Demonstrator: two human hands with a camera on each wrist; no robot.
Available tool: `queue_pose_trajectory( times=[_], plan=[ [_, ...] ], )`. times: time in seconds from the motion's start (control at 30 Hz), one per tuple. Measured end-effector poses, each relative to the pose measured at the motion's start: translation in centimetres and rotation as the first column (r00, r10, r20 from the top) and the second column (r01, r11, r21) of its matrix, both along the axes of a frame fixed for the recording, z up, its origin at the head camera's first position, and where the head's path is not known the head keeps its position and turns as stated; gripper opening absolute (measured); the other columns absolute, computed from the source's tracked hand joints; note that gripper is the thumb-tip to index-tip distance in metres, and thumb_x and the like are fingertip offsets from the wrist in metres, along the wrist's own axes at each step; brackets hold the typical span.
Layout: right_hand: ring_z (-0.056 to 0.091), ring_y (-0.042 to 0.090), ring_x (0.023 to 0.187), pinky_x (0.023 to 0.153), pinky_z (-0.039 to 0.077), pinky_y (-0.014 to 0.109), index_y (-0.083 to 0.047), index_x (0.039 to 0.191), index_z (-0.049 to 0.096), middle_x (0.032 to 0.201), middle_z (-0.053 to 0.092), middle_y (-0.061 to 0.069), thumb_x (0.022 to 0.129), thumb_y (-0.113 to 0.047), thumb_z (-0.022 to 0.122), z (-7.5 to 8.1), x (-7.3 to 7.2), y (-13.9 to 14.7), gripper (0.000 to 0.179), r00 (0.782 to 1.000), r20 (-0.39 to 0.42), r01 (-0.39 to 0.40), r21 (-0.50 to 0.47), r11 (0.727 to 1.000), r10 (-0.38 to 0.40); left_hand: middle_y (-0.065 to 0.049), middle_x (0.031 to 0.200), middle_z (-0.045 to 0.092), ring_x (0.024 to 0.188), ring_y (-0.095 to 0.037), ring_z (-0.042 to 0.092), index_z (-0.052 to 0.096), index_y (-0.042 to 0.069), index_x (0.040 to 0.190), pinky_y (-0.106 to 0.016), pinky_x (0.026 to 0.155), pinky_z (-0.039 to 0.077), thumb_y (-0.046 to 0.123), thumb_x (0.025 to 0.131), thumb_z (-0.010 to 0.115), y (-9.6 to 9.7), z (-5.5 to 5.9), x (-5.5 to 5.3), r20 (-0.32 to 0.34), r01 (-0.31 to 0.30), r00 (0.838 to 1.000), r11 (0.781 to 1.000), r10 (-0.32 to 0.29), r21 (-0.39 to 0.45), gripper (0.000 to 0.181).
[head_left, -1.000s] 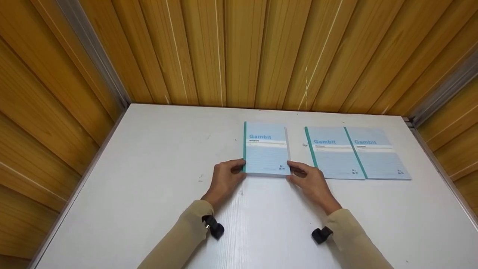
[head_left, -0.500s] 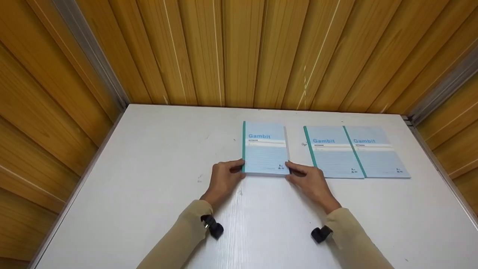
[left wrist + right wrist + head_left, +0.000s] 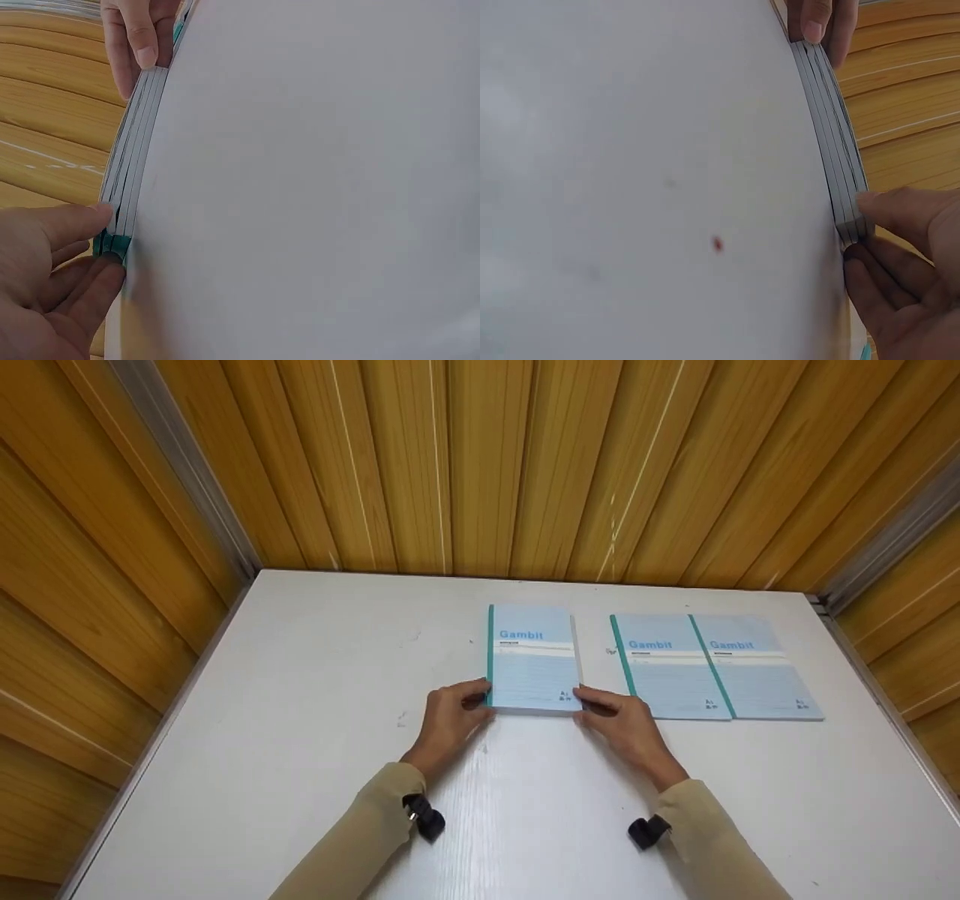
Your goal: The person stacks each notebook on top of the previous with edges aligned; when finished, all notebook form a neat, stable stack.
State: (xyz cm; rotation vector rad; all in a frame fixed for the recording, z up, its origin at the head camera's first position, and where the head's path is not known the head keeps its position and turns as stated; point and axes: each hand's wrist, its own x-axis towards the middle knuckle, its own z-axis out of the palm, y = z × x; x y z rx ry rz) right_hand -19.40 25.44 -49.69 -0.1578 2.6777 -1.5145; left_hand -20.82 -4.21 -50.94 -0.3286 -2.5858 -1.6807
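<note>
A squared-up stack of light-blue "Gambit" notebooks with green spines lies on the white table between my hands. My left hand holds its near left corner, thumb at the front edge and fingers at the spine side. The near right corner is held the same way by my right hand. In the left wrist view the page edges of the stack show several notebooks one on another, with green spine ends beside the left fingers. The right wrist view shows the same layered edge, its corner between right thumb and fingers.
To the right lie a notebook and another notebook, side by side, the left one meeting the other's green spine. Behind the white table rises a yellow wood-patterned panel wall; similar panels stand at both sides.
</note>
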Motion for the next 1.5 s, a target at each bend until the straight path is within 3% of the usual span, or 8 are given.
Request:
queue_pose_trajectory(
  times=[0.13, 0.33, 0.53, 0.73, 1.1, 1.4, 1.5],
  plan=[
    [0.062, 0.035, 0.132, 0.108, 0.052, 0.039, -0.003, 0.140, 0.069, 0.141, 0.066, 0.017, 0.098, -0.007, 0.078, 0.5, 0.0, 0.5, 0.043, 1.000, 0.000, 0.009, 0.023, 1.000, -0.009, -0.017, 0.138, 0.068, 0.121, -0.029, 0.070, 0.074, -0.002, 0.129, -0.034, 0.097, 0.058, -0.004, 0.090, 0.082, 0.0, 0.3, 0.1, -0.012, -0.015, 1.000, 0.999, 0.016, 0.029, 0.041],
    [0.062, 0.036, 0.131, 0.110, 0.050, 0.045, -0.005, 0.144, 0.066, 0.142, 0.065, 0.018, 0.100, -0.010, 0.076, 1.3, -0.1, 2.3, 0.046, 0.999, 0.018, 0.049, 0.054, 0.997, -0.050, -0.018, 0.136, 0.069, 0.130, -0.031, 0.064, 0.073, -0.005, 0.128, -0.038, 0.105, 0.054, -0.004, 0.091, 0.081, 0.6, 1.0, -0.2, -0.089, -0.031, 0.995, 0.998, 0.037, 0.060, 0.038],
    [0.062, 0.038, 0.131, 0.100, 0.054, 0.025, -0.001, 0.145, 0.064, 0.143, 0.064, 0.021, 0.101, -0.012, 0.075, 2.0, -0.3, 4.5, 0.046, 0.997, -0.013, 0.074, 0.058, 0.996, -0.073, -0.018, 0.133, 0.071, 0.128, -0.032, 0.066, 0.074, -0.006, 0.125, -0.039, 0.103, 0.056, -0.002, 0.090, 0.083, 2.3, 1.9, -0.5, -0.148, 0.000, 0.989, 0.998, 0.009, 0.062, 0.036],
    [0.063, 0.039, 0.130, 0.093, 0.046, 0.009, 0.001, 0.145, 0.062, 0.142, 0.064, 0.023, 0.103, -0.016, 0.074, 2.7, -0.5, 6.8, 0.047, 0.996, -0.042, 0.088, 0.094, 0.992, -0.085, -0.016, 0.134, 0.071, 0.127, -0.028, 0.066, 0.074, -0.004, 0.128, -0.036, 0.104, 0.055, 0.000, 0.091, 0.083, 4.6, 2.4, -0.6, -0.132, 0.024, 0.991, 0.997, -0.015, 0.073, 0.039],
    [0.063, 0.040, 0.128, 0.091, 0.041, 0.003, 0.003, 0.143, 0.064, 0.139, 0.066, 0.023, 0.102, -0.026, 0.075, 3.3, -0.4, 10.8, 0.051, 0.985, -0.087, 0.158, 0.142, 0.977, -0.147, -0.010, 0.129, 0.074, 0.120, -0.023, 0.071, 0.076, -0.002, 0.126, -0.032, 0.101, 0.056, 0.003, 0.091, 0.084, 8.3, 2.2, -1.2, -0.081, 0.043, 0.996, 0.995, -0.036, 0.095, 0.036],
    [0.059, 0.042, 0.131, 0.089, 0.040, 0.005, 0.001, 0.147, 0.061, 0.142, 0.063, 0.025, 0.104, -0.034, 0.073, 3.3, -0.3, 13.9, 0.057, 0.982, -0.066, 0.188, 0.194, 0.963, -0.178, -0.009, 0.125, 0.076, 0.117, -0.025, 0.072, 0.077, -0.001, 0.125, -0.031, 0.098, 0.058, 0.004, 0.092, 0.083, 11.5, 2.3, -1.1, -0.061, 0.076, 0.996, 0.990, -0.069, 0.118, 0.034],
    [0.057, 0.043, 0.134, 0.099, 0.044, 0.019, 0.000, 0.148, 0.060, 0.144, 0.062, 0.025, 0.104, -0.038, 0.072, 3.1, -0.2, 14.8, 0.059, 0.980, -0.045, 0.199, 0.221, 0.955, -0.194, -0.006, 0.126, 0.076, 0.117, -0.024, 0.072, 0.077, 0.002, 0.126, -0.029, 0.098, 0.057, 0.006, 0.092, 0.084, 12.5, 2.5, -1.1, -0.035, 0.084, 0.996, 0.988, -0.080, 0.126, 0.035]
  ],
)
